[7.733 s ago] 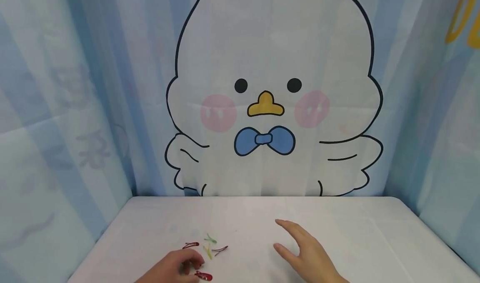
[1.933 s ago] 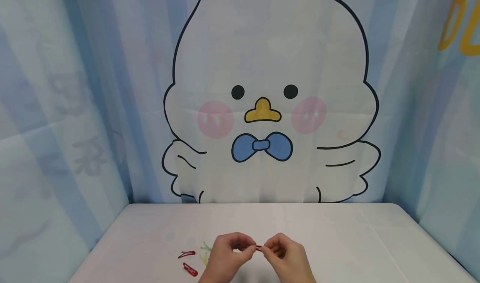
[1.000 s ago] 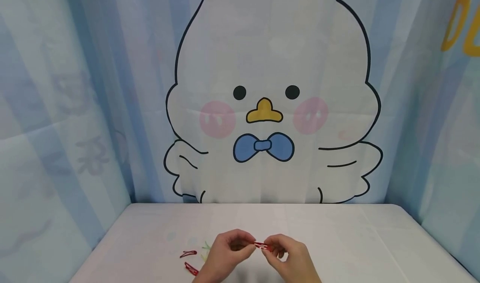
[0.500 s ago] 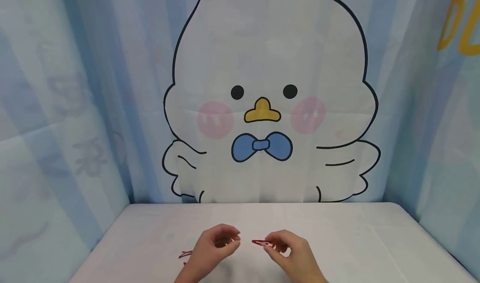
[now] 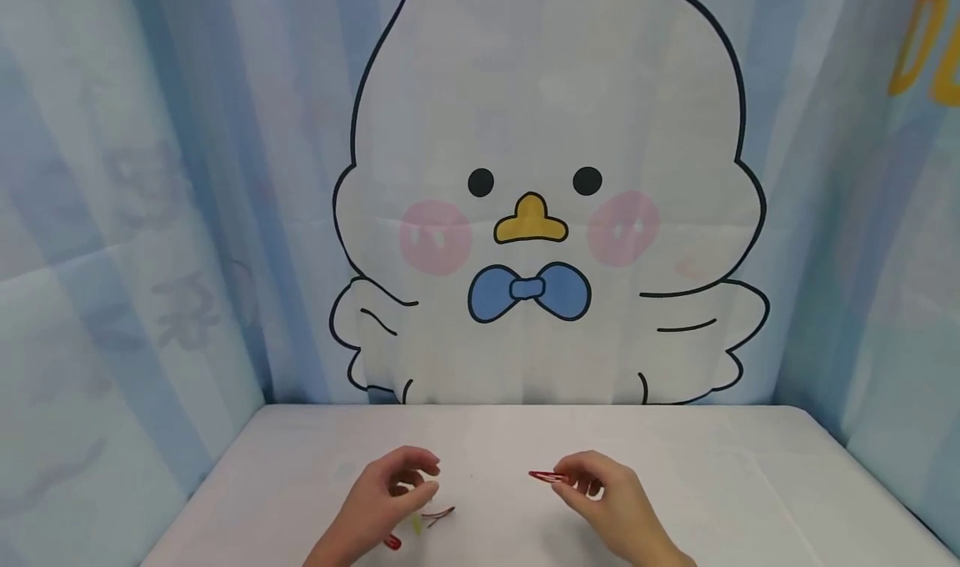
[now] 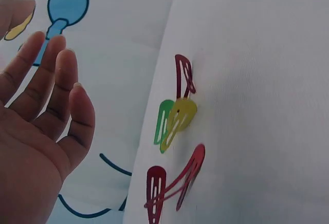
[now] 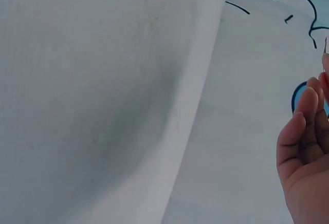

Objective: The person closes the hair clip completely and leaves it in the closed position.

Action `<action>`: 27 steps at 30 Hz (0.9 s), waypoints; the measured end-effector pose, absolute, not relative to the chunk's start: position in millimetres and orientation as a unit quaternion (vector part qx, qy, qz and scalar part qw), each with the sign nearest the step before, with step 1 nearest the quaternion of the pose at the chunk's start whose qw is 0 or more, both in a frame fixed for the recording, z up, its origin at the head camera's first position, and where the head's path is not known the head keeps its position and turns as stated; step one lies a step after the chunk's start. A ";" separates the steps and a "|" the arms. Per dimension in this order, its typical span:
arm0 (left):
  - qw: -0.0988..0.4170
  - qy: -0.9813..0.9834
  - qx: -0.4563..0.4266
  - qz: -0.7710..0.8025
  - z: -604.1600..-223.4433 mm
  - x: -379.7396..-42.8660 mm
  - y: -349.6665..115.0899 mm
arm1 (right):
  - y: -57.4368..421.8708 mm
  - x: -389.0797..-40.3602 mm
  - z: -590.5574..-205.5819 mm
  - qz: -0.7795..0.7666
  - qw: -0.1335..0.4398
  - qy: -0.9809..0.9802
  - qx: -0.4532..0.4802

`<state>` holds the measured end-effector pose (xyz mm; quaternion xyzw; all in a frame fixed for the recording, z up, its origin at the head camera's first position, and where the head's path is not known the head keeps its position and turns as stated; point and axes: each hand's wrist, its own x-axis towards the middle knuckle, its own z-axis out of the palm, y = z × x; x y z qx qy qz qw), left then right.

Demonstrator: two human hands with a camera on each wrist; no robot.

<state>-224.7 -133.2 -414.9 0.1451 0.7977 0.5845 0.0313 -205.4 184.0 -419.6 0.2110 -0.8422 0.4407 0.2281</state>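
My right hand point(image 5: 617, 500) pinches a red snap hair clip point(image 5: 544, 476) by one end, between thumb and fingers, above the table. The clip's free end points left. My left hand point(image 5: 375, 500) holds nothing; its fingers are loosely bent above the other clips. Under and beside it lie a brown-looking clip point(image 5: 438, 516), a yellow clip point(image 6: 181, 118) and a red clip point(image 5: 392, 542). The left wrist view also shows a green clip point(image 6: 163, 124) partly behind the yellow one, and a dark red clip point(image 6: 156, 188) crossed by a bent red clip point(image 6: 193, 170).
The white table point(image 5: 720, 484) runs back to a hanging cloth point(image 5: 525, 350) printed with a chick in a blue bow tie. Blue striped cloth point(image 5: 112, 317) also hangs at the left and right sides.
Both hands worked on the red hair clip earlier. The left hand has let go and moved left over the other clips. The right hand has drifted right, keeping the clip.
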 end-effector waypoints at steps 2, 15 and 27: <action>0.032 0.805 0.140 0.576 -414.8 -225.4 -138.6 | 188.2 -206.9 -419.0 0.449 0.199 -0.852 0.181; 0.046 0.843 0.126 0.521 -424.2 -227.4 -177.9 | 214.8 -224.8 -422.2 0.446 0.109 -0.880 0.122; 0.080 0.838 0.140 0.522 -428.9 -225.5 -193.3 | 230.2 -236.5 -427.2 0.429 0.068 -0.890 0.137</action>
